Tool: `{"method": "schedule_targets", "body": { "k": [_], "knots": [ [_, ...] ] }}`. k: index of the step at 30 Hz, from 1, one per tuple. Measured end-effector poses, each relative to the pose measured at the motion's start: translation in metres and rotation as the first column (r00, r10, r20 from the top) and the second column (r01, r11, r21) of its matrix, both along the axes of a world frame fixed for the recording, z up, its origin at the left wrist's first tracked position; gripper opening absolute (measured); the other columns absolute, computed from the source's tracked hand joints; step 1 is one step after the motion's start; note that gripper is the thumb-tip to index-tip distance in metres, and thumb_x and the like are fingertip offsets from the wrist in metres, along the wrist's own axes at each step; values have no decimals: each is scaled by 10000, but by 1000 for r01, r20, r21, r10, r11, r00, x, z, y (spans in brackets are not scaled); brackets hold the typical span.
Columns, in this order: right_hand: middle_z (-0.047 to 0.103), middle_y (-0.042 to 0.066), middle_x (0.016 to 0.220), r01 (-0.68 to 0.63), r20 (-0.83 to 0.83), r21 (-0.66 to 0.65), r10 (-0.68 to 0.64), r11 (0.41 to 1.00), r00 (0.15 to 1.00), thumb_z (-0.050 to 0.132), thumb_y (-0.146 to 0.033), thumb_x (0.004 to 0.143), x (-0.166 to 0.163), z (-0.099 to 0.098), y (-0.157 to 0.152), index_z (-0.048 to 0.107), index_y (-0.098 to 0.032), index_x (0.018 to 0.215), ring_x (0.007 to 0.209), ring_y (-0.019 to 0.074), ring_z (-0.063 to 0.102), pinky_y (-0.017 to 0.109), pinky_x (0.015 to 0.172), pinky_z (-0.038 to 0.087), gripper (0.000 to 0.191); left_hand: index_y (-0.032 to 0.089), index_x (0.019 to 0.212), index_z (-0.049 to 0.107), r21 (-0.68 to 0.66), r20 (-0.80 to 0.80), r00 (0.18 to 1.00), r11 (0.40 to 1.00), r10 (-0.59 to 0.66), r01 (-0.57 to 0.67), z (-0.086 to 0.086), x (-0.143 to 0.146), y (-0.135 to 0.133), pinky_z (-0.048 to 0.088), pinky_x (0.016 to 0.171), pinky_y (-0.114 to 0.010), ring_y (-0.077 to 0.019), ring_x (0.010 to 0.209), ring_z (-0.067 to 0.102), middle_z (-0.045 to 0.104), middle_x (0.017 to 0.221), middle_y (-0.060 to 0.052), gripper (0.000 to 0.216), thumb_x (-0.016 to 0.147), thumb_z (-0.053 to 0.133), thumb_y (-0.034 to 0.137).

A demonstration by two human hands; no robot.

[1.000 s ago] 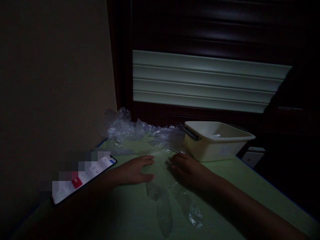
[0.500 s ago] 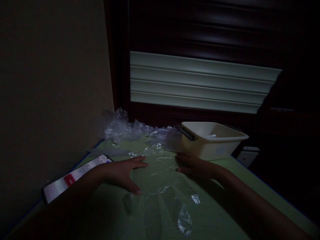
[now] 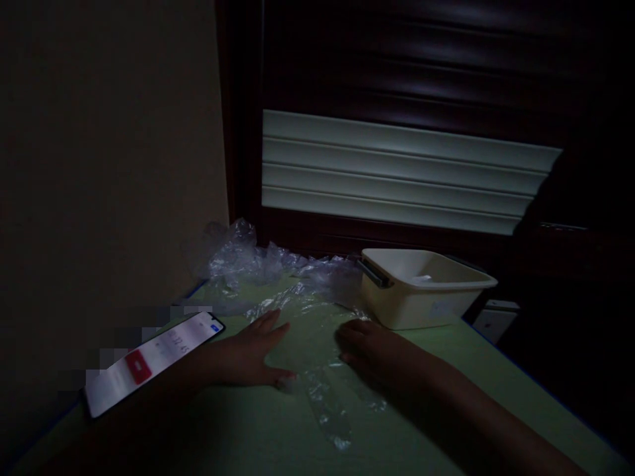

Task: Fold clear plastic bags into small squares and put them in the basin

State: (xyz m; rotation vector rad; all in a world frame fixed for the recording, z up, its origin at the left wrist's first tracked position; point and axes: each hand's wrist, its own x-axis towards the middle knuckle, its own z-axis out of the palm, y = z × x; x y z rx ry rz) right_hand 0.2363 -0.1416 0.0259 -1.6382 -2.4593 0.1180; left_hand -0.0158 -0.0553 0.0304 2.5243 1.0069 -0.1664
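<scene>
A clear disposable plastic glove (image 3: 325, 403) lies on the green tabletop between my hands, its finger parts toward me. My left hand (image 3: 248, 357) is open on its left side, fingers spread and the thumb tip at the film. Across from it, my right hand (image 3: 370, 350) rests palm down on the glove's right side, fingers slightly bent and the thumb a little apart. In the dim light the thin film's edges are hard to make out, and the right hand covers part of it.
Crumpled clear plastic (image 3: 233, 258) is heaped along the back edge. A cream tub (image 3: 421, 307) with dark handles stands at the back right. A lit phone (image 3: 163, 357) lies left beside my forearm. Beyond the right edge is a white box (image 3: 496, 320). A louvred panel (image 3: 397, 172) rises behind.
The glove's finger parts have shifted and bunched, with fewer spread out toward me. My right hand has moved slightly nearer and its fingers bend more. The left hand stays spread. The view tilts slightly.
</scene>
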Motion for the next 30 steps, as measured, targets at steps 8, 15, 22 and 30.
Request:
{"method": "schedule_targets", "body": {
  "k": [8,15,22,30],
  "knots": [
    [632,162,1124,41,-14,-58,-41,997,999,551,-179,849,28,-3,10,625,-119,1119,999,256,618,362,881,491,287,136,1467,159,-28,-13,999,998,-48,47,4,-8,1,156,1107,-427,-290,1399,11,-55,1525,-136,918,788,544,620],
    [614,180,1160,113,-16,18,-113,993,993,571,-127,794,25,8,6,610,-109,1134,988,277,627,390,867,496,343,140,1225,549,235,175,983,972,-61,18,2,-7,5,281,1071,-394,-268,1306,365,415,1408,-144,395,887,510,339],
    [653,112,1047,-149,-96,171,167,974,981,477,-134,879,-19,22,-17,637,-160,1058,920,205,616,308,807,489,241,172,936,658,267,387,848,924,-363,274,2,-4,-17,468,850,-264,-179,963,616,649,1035,-72,214,822,486,118],
    [665,6,744,-477,69,451,503,755,861,491,-306,934,-56,-25,-26,635,-185,822,656,142,557,271,587,396,219,209,888,669,403,621,637,883,-456,239,-32,-23,5,490,841,-308,-186,1001,626,679,1068,-74,371,718,405,11]
  ]
}}
